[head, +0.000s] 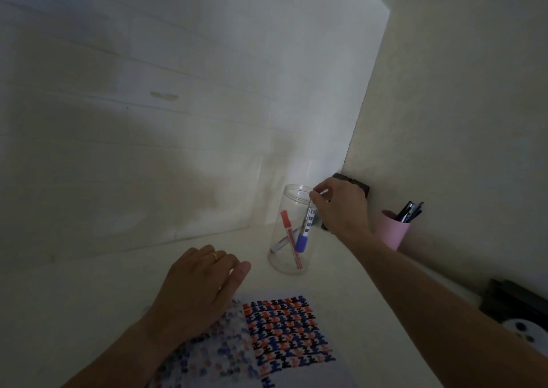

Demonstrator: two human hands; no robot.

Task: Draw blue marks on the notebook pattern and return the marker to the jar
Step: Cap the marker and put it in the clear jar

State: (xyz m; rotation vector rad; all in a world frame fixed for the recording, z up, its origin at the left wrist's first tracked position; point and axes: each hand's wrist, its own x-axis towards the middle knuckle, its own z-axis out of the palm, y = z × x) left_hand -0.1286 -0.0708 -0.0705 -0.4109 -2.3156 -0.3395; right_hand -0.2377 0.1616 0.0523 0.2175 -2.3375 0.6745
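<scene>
A clear plastic jar [284,257] stands on the white desk near the corner. Inside it lean a red-capped marker [290,236] and a dark pen. My right hand [341,206] is over the jar's rim, fingers pinched on the top end of the blue marker [304,233], which hangs cap-down inside the jar. The open notebook [284,334] lies in front with a red, blue and black pattern on its right page. My left hand [198,292] rests flat on the notebook's left page, wearing a gold ring.
A pink cup [391,230] with dark pens stands to the right against the wall. A dark object [355,184] sits in the corner behind my right hand. More dark items [516,307] lie at the right edge. Walls close off the back and right.
</scene>
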